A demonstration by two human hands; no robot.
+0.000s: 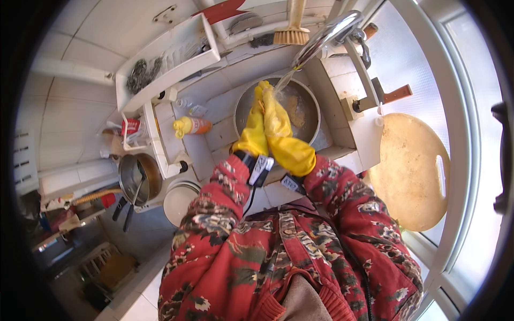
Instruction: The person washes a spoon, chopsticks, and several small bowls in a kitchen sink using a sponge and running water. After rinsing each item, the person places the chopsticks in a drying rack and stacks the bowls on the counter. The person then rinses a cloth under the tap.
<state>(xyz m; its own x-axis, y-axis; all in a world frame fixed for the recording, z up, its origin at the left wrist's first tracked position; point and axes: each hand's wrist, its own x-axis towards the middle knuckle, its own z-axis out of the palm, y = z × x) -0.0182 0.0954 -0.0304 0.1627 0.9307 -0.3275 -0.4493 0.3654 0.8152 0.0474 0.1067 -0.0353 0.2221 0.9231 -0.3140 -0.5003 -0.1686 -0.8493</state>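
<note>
My left hand (253, 125) and my right hand (277, 118), both in yellow rubber gloves, are pressed together over a round metal basin (317, 124). A small orange-brown bit (261, 106) shows between the gloves, but the palms are hidden, so what they may hold is unclear. Water (285, 80) runs from a chrome faucet (327, 38) down by my right fingertips. Inside the basin, right of my hands, lies a tan-brown piece (296, 112) that looks wet. The basin stands in a tiled sink (225, 86).
Left of the basin are a yellow-capped squeeze bottle (196, 126), a metal pot (138, 180) and white bowls (180, 202). A white rack (172, 72) with steel scourers and a brush (292, 34) are behind. A cleaver (391, 94) and round cutting board (409, 172) stand at the right.
</note>
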